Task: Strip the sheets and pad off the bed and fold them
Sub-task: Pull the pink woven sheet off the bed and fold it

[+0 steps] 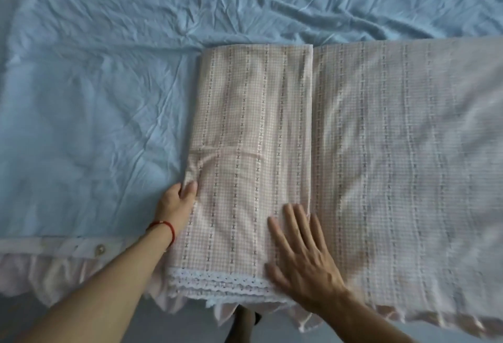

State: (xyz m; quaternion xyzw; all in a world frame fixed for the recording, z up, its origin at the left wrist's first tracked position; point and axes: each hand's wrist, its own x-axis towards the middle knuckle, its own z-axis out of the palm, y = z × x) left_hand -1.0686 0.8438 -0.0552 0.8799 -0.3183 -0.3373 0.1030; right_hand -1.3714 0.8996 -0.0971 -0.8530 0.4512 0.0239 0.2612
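A pink checked sheet with a white lace hem lies across the right half of the bed, its left part folded over into a narrower panel. My left hand grips the left edge of that folded panel, thumb on top and fingers tucked under the cloth. My right hand lies flat with straight fingers on the panel near its right edge, close to the lace hem. Under it all spreads a wrinkled light blue sheet that covers the bed.
The bed's near edge runs along the bottom, with a white buttoned band and a pink ruffled skirt hanging below. Dark floor and a dark shoe show beneath the edge.
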